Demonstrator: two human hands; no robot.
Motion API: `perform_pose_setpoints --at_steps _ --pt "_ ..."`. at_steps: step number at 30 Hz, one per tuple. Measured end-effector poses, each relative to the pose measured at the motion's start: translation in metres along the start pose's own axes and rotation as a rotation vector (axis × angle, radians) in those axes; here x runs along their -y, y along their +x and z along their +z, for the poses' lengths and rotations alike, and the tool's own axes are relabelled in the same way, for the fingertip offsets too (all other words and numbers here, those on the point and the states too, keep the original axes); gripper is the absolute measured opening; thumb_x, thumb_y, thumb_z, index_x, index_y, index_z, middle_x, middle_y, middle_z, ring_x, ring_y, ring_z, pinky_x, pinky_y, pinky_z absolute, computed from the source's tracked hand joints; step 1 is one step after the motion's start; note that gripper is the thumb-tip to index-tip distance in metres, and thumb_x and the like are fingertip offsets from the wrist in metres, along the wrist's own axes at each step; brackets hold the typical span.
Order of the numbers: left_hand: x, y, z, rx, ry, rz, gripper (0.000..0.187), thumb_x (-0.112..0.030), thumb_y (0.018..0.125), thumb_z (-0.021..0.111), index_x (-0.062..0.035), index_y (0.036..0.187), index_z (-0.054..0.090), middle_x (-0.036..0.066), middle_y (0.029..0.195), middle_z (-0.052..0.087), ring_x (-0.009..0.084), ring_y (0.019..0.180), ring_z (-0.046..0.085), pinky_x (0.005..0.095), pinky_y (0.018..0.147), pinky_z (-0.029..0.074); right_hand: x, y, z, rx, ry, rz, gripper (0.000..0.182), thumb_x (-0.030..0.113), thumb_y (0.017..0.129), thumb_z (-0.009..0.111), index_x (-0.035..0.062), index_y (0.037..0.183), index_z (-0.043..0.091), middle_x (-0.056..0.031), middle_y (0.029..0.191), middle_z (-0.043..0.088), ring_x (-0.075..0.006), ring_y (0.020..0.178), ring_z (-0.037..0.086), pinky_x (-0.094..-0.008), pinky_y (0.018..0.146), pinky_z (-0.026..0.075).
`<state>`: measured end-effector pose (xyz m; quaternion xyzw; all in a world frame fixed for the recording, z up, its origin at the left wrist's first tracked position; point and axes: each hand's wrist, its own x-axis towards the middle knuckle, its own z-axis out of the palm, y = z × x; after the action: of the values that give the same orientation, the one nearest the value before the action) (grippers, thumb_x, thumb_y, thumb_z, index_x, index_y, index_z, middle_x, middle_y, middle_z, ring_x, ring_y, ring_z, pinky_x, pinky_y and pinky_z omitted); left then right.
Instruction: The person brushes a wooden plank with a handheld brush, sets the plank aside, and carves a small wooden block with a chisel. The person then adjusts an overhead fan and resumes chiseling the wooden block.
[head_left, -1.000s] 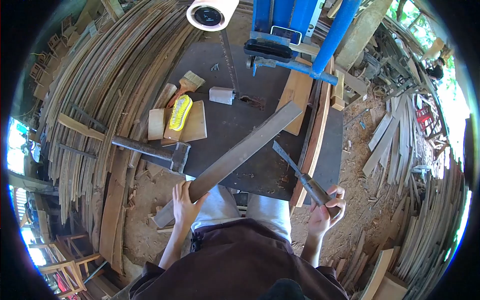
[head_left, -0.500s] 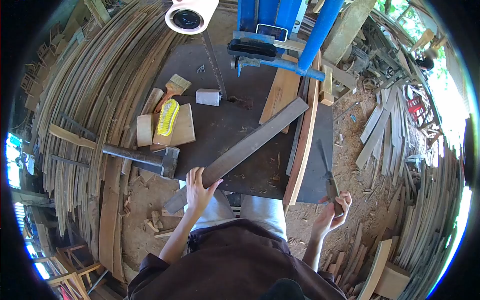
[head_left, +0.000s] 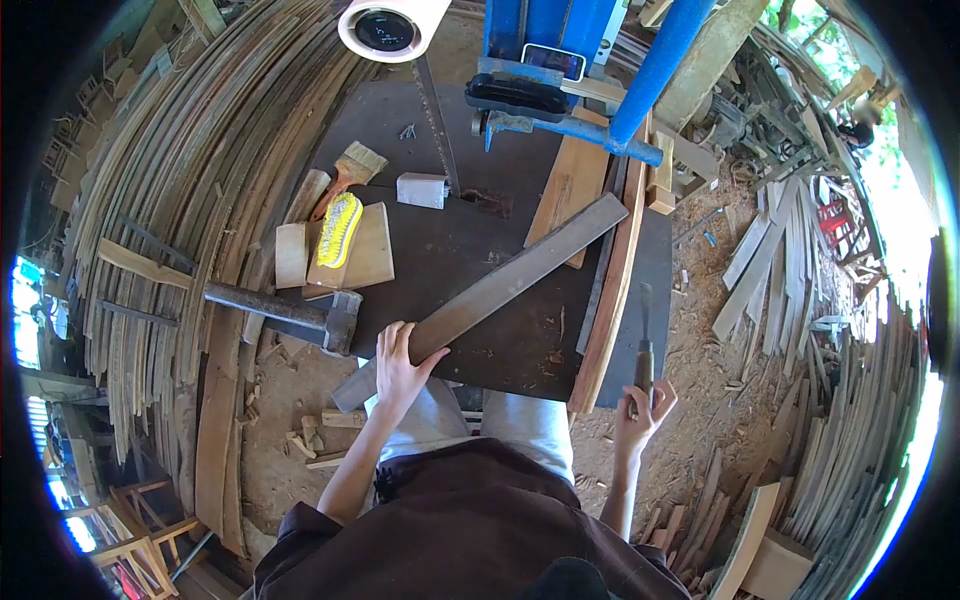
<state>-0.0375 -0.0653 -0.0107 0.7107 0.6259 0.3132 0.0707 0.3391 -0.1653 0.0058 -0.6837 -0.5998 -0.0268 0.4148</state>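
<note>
My left hand [head_left: 402,368] is wrapped round the lower end of a long grey-brown wooden board [head_left: 520,272], which lies slantwise across the dark table [head_left: 450,240]. In my right hand [head_left: 643,408] is a thin-bladed tool with a wooden handle [head_left: 645,368], its blade pointing away from me, at the right of the table. A hammer [head_left: 341,322] lies at the table's left edge. Beyond it are a yellow brush [head_left: 340,230] on a wooden block [head_left: 372,250] and a paintbrush [head_left: 354,170].
A blue metal machine frame [head_left: 630,135] and a vertical saw blade [head_left: 436,130] stand over the table's far part. A reddish wooden strip [head_left: 612,300] runs along its right side. Wood stacks [head_left: 230,130] lie at left and right.
My right hand has moved left and slightly up, and its tool has turned more upright. The left hand still holds the board; the view has shifted slightly.
</note>
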Motion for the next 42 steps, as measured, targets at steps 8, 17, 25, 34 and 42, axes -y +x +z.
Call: perform_pose_setpoints --at_steps 8,17,25,34,42 --pt "0.000 -0.002 0.002 -0.023 -0.017 0.007 0.066 -0.037 0.072 0.086 -0.0001 0.118 0.056 0.016 0.116 0.055 0.0369 0.108 0.053 0.0470 0.093 0.047 -0.010 -0.020 0.018 -0.003 -0.100 -0.014 0.032 -0.014 0.067 0.066 0.0092 0.089 0.068 -0.0142 0.112 0.043 -0.0324 0.105 0.051 -0.0427 0.077 0.049" --pt "0.006 0.004 0.001 -0.043 -0.024 0.037 0.067 -0.036 0.070 0.087 -0.0017 0.118 0.056 0.016 0.118 0.056 0.0377 0.110 0.052 0.0480 0.094 0.046 -0.025 -0.036 0.033 0.027 -0.163 -0.016 0.036 -0.013 0.070 0.064 0.0086 0.099 0.070 -0.0178 0.119 0.045 -0.0349 0.108 0.049 -0.0444 0.087 0.044" --pt "0.022 0.006 -0.002 -0.039 -0.003 0.087 0.069 -0.038 0.071 0.086 -0.0024 0.122 0.055 0.015 0.121 0.055 0.0372 0.113 0.053 0.0469 0.096 0.047 -0.025 -0.036 0.038 -0.028 -0.159 -0.053 0.045 -0.013 0.075 0.063 0.0099 0.112 0.071 -0.0197 0.126 0.046 -0.0354 0.116 0.048 -0.0437 0.089 0.044" --pt "0.024 0.002 -0.019 0.090 -0.066 0.125 0.068 -0.040 0.070 0.086 -0.0029 0.119 0.057 0.014 0.120 0.055 0.0356 0.112 0.053 0.0453 0.096 0.047 -0.024 -0.034 0.040 -0.025 -0.173 -0.048 0.048 -0.013 0.075 0.062 0.0100 0.116 0.070 -0.0197 0.126 0.046 -0.0345 0.111 0.049 -0.0432 0.087 0.045" --pt "0.020 0.007 -0.024 0.140 -0.104 0.098 0.064 -0.038 0.070 0.086 -0.0027 0.114 0.057 0.014 0.116 0.053 0.0360 0.111 0.052 0.0455 0.097 0.046 -0.019 -0.027 0.045 -0.098 -0.091 -0.064 0.032 0.000 0.087 0.064 0.0084 0.118 0.068 -0.0185 0.121 0.050 -0.0317 0.106 0.050 -0.0409 0.082 0.044"
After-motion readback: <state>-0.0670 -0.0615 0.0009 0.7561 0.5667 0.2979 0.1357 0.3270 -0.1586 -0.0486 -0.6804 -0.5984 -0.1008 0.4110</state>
